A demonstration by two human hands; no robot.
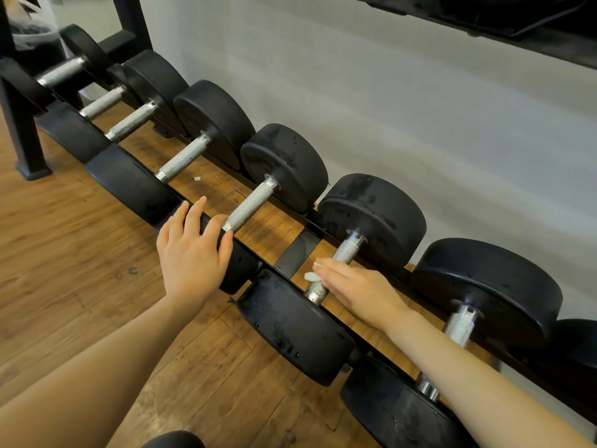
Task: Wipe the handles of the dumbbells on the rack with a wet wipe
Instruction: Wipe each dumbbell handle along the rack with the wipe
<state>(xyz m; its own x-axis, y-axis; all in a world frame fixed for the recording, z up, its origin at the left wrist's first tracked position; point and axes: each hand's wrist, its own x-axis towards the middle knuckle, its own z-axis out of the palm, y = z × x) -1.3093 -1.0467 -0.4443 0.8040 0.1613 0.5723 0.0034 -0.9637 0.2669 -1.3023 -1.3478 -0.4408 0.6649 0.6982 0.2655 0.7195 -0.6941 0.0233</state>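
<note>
Several black dumbbells with knurled silver handles lie in a row on a low black rack (295,253). My right hand (358,292) lies across one dumbbell handle (347,252), fingers draped over it, holding a white wet wipe (310,277) against the metal. The wipe peeks out at my fingertips and my thumb is hidden. My left hand (190,257) rests with relaxed fingers on the front head of the neighbouring dumbbell to the left, thumb beside the near end of its handle (248,205).
A wooden floor (64,237) runs under and in front of the rack. A small white scrap (197,178) lies on the floor under the rack. The rack's upright leg (22,134) stands at far left. A grey wall (420,124) backs the rack, with an upper shelf (517,21) overhead.
</note>
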